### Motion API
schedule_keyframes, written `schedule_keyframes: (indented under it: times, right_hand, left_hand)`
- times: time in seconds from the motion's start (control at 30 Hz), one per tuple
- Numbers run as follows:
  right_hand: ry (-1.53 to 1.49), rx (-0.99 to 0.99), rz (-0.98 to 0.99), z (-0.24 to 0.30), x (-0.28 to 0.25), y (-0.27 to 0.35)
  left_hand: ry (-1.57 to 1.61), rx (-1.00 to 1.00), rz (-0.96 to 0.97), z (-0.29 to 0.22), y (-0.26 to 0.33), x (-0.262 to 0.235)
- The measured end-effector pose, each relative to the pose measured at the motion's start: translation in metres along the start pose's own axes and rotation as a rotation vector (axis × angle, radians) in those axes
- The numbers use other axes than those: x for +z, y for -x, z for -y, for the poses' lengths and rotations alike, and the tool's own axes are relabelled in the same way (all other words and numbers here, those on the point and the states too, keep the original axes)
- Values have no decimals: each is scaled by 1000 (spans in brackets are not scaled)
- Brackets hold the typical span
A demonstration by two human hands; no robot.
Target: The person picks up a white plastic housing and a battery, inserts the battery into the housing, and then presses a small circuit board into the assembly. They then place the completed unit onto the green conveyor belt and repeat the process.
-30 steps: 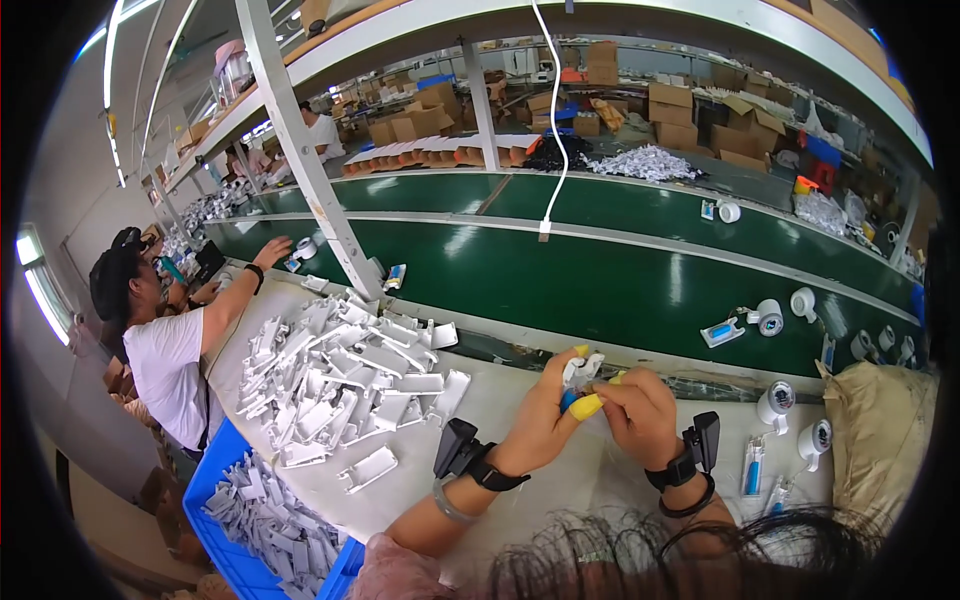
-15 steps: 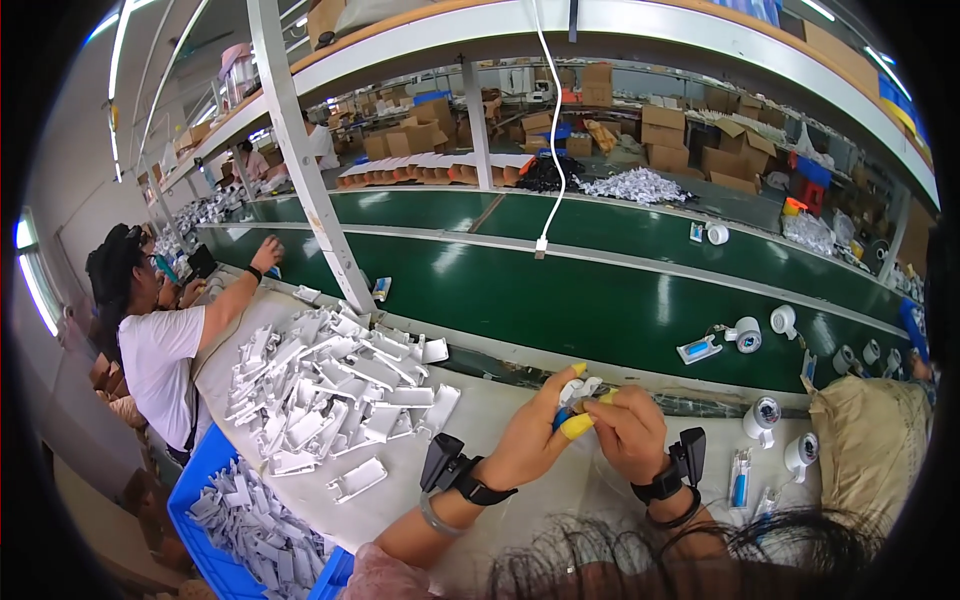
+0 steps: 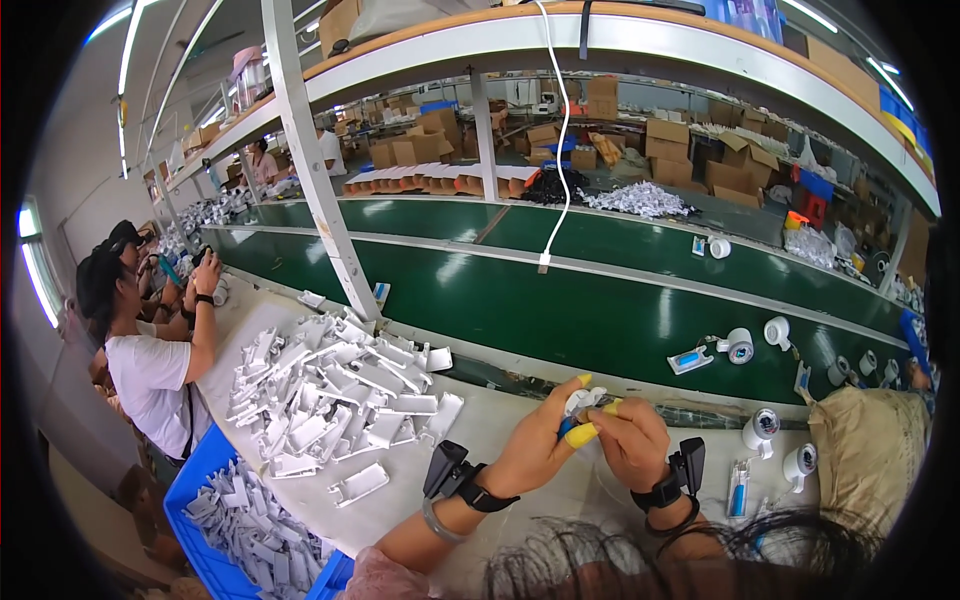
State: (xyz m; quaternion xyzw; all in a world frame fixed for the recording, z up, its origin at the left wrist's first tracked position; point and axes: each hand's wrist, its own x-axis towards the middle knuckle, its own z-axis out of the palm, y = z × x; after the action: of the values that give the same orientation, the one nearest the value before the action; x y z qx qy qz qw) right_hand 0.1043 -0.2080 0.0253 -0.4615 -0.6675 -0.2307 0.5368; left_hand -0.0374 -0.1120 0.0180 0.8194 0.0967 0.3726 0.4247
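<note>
While both hands meet above the table's (image 3: 500, 420) near edge, the left hand (image 3: 535, 450) and right hand (image 3: 632, 440) pinch one small white part (image 3: 582, 400), a white parts pile (image 3: 335, 390) lying leftward.

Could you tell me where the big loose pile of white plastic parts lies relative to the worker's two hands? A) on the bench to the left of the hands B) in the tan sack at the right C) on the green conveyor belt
A: the pile of white plastic parts lies on the pale bench, left of the left hand and right hand, which hold a small white part.
</note>
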Motion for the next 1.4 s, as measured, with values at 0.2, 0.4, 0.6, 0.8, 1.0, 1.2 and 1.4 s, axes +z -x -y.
schedule_keyframes:
  times: [0.2,0.4,0.6,0.8,1.0,1.2,1.4]
  right_hand:
    - [19,2,-1,-1,0,1]
    - [0,3,4,-1,0,2]
    - [14,-9,-7,3,-2,-2]
    - [11,12,1,3,0,-1]
    - [2,-19,33,4,-3,-6]
    - [15,-20,39,5,-6,-8]
    - [35,-16,35,6,0,-3]
  left_hand:
    - [-36,-25,4,-7,1,-1]
    - [-53,32,-11,-2,2,2]
    - [-22,130,-28,-6,2,1]
    - [-59,157,-44,-1,2,4]
    - [-16,149,-62,-1,5,6]
    - [14,119,-29,-4,3,6]
    - [-19,-28,-35,-9,5,3]
